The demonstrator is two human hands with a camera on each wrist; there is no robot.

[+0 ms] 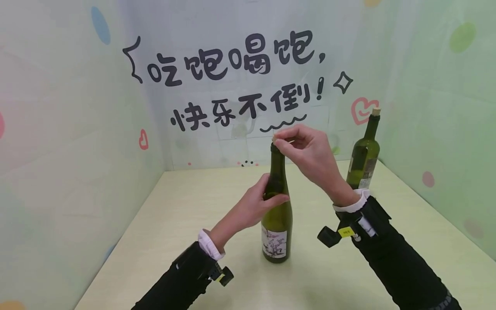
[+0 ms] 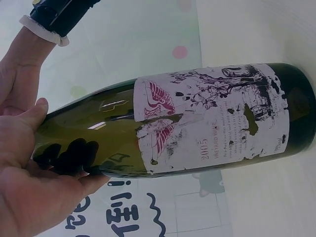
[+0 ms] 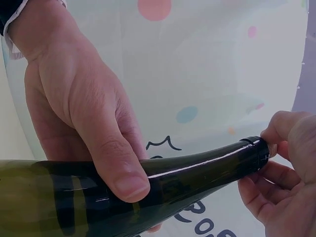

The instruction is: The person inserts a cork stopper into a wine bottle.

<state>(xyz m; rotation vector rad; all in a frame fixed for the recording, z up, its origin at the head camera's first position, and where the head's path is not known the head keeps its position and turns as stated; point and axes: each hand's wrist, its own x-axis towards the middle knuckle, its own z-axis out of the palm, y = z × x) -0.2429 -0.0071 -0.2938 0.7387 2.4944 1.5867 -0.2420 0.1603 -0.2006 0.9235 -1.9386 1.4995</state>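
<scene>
A green glass wine bottle (image 1: 280, 219) stands upright on the table in front of me. My left hand (image 1: 252, 205) grips it around the shoulder, thumb across the near side. At the bottle's mouth, my right hand (image 1: 310, 157) pinches a small cork (image 3: 272, 150) between thumb and fingers, which hide most of it. In the right wrist view, the fingertips lie right at the dark rim (image 3: 256, 152). A worn white label (image 2: 212, 116) with a printed tree and red wings fills the lower body in the left wrist view.
A second green bottle (image 1: 364, 155), topped by a cork (image 1: 376, 112), stands at the back right, partly behind my right wrist. The pale wooden table (image 1: 186, 202) is bordered by printed wall panels (image 1: 77, 129) on both sides and at the back.
</scene>
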